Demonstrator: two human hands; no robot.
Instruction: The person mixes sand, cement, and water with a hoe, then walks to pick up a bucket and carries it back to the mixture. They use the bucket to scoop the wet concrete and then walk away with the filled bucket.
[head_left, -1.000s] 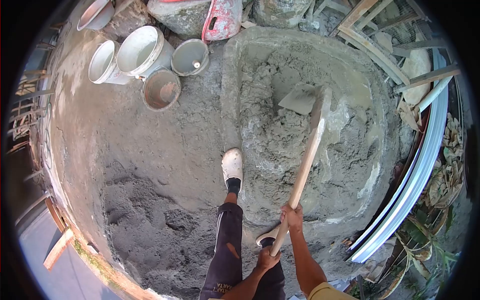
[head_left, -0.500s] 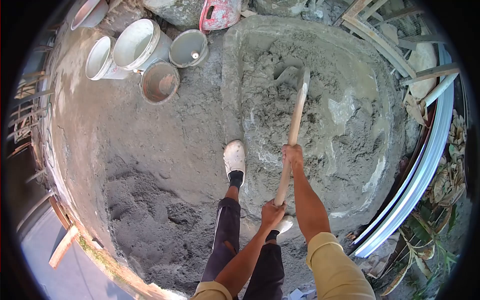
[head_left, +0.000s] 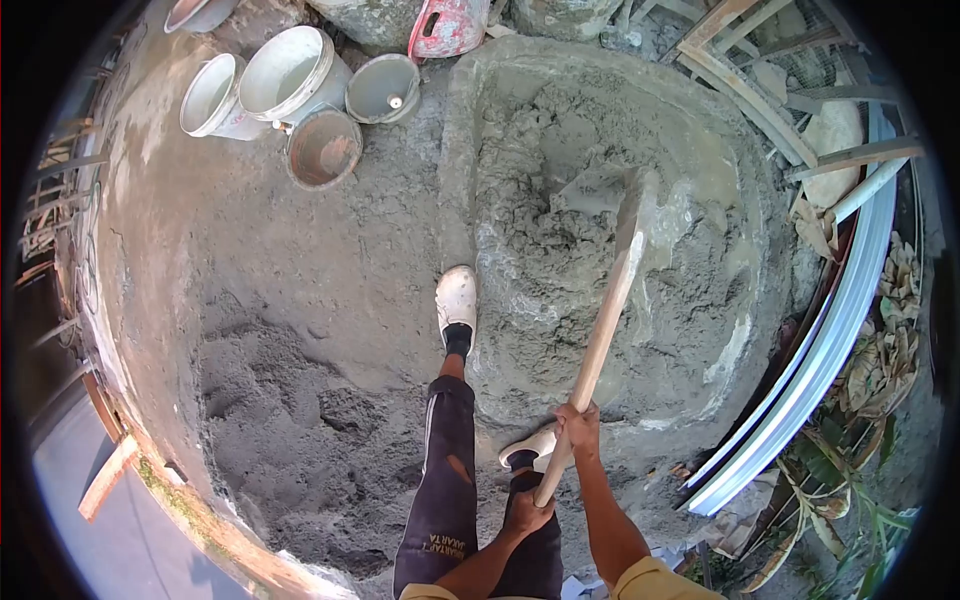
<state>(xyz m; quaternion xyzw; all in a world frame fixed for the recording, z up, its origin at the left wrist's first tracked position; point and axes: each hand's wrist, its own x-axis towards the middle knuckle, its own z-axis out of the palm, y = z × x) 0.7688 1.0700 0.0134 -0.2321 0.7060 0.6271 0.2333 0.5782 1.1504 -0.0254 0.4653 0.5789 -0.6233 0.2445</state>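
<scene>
One long hoe (head_left: pixel 600 345) slants over the wet grey mud (head_left: pixel 540 265), with its flat blade (head_left: pixel 597 190) down in the mud near the far side. Both hands are closed around its wooden handle. The left hand (head_left: pixel 528 515) grips the near end, and the right hand (head_left: pixel 579 430) grips it a bit higher up, so the hands are apart. The mud sits inside a low, rounded rim (head_left: pixel 459 180). The left shoe (head_left: pixel 457 302) is pale and rests by the rim's left side. The right shoe (head_left: pixel 535 445) is close to the handle, between the two hands and partly behind the wood. Left of the legs is a big, dark grey, lumpy pile (head_left: pixel 300 430) on the ground. Farther up on the left, four buckets stand close together: a small white bucket (head_left: pixel 210 97), a big white bucket (head_left: pixel 287 77), a grey bucket (head_left: pixel 383 88) and a brownish bucket (head_left: pixel 324 150). A red and white thing (head_left: pixel 448 28) is at the top, near big rocks (head_left: pixel 565 18). On the right are old wooden bars (head_left: pixel 750 100), shiny long sheets (head_left: pixel 825 370) that look bent, and dry brown leaves (head_left: pixel 878 372).
</scene>
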